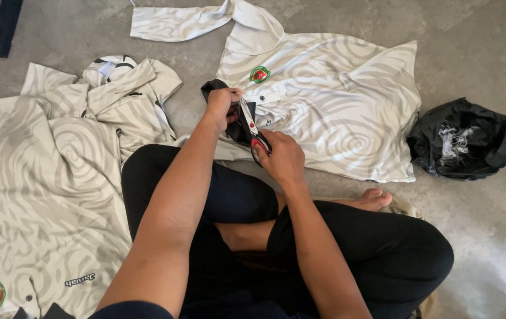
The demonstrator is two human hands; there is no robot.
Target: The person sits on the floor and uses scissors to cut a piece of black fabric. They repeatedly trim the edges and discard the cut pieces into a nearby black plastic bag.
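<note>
The right hand (282,158) grips red-handled scissors (252,127), blades raised at the black collar (229,115) pinched in the left hand (222,106), beside the patterned jersey's (336,100) edge; bare concrete floor (477,53) lies beyond.

At the centre of the frame, the left hand (222,106) pinches a black cloth trim (229,112) at the edge of a cream, swirl-patterned shirt (336,100) spread on the grey concrete floor (477,53). The right hand (281,158) grips red-handled scissors (252,125), blades pointing up toward the trim; whether they touch it is hard to tell. A crumpled black plastic bag (463,145) holding white thread scraps lies at right. More cream swirl-patterned shirts (46,177) lie heaped at left.
</note>
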